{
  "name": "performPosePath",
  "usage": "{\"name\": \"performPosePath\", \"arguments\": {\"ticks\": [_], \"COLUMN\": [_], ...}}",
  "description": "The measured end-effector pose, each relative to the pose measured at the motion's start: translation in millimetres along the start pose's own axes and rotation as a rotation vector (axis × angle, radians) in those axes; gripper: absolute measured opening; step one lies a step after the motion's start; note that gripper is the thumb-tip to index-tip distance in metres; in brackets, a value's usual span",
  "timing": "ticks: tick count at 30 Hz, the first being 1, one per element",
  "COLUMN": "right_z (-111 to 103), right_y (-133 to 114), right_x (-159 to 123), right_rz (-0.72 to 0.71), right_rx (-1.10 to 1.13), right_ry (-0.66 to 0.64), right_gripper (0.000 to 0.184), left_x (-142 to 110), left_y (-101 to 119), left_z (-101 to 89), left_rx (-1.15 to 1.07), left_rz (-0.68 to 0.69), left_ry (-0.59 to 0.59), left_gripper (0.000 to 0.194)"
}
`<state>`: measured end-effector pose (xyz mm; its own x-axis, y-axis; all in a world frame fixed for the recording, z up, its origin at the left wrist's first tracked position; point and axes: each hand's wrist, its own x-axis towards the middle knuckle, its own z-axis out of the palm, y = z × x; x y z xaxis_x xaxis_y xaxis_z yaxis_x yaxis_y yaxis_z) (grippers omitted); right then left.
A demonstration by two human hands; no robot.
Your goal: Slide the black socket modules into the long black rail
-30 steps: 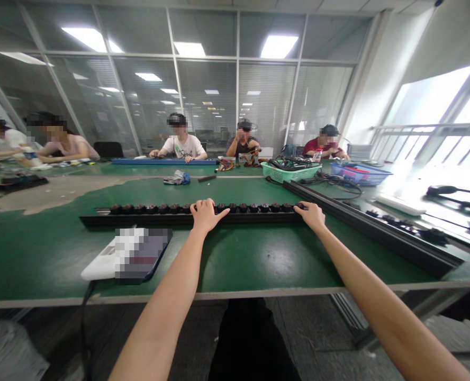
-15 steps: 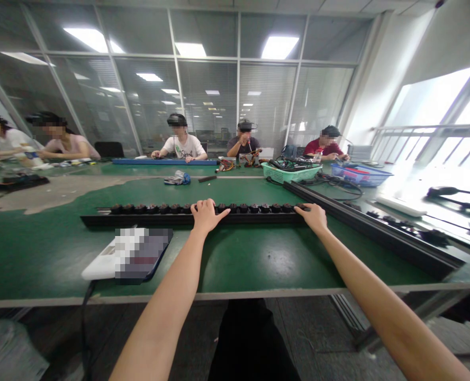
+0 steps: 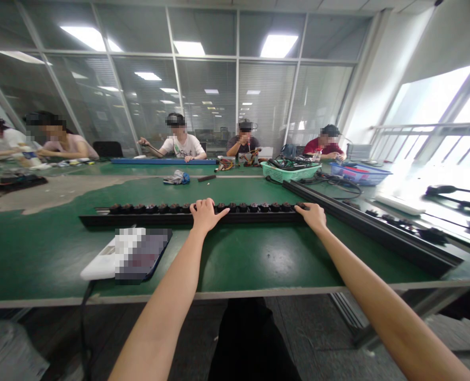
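A long black rail point(image 3: 139, 219) lies across the green table point(image 3: 259, 259), with a row of several dark round parts point(image 3: 147, 208) seated along its top. My left hand point(image 3: 205, 214) rests on the rail near its middle, fingers curled over the top edge and thumb stretched to the right. My right hand point(image 3: 311, 216) grips the rail's right end, fingers bent over it.
A white and dark device point(image 3: 127, 254) with a cable lies front left. A second black rail point(image 3: 373, 227) runs diagonally at the right. A green basket point(image 3: 288, 173) and a blue basket point(image 3: 360, 174) stand behind. Several people sit at the far side.
My hands stay on the rail. A person at the far side has raised an arm to the left.
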<state>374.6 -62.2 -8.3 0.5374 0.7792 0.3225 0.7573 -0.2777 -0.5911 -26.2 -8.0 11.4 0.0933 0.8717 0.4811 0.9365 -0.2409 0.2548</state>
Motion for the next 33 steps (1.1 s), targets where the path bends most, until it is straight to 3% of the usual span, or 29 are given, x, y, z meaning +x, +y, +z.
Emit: {"name": "performPosePath", "arguments": {"ticks": [8, 18, 33], "right_z": [0, 5, 10], "right_y": [3, 17, 23], "right_x": [3, 13, 24], "right_rz": [0.012, -0.094, -0.139], "right_rx": [0.012, 0.031, 0.121], "right_ry": [-0.002, 0.004, 0.003], "right_gripper": [0.048, 0.047, 0.037], "left_x": [0, -1, -2], "left_y": [1, 2, 5], "left_z": [-1.4, 0.5, 1.0], "left_rx": [0.006, 0.023, 0.010], "left_rz": [-0.002, 0.002, -0.003], "left_ry": [-0.010, 0.009, -0.004], "left_gripper": [0.055, 0.055, 0.054]}}
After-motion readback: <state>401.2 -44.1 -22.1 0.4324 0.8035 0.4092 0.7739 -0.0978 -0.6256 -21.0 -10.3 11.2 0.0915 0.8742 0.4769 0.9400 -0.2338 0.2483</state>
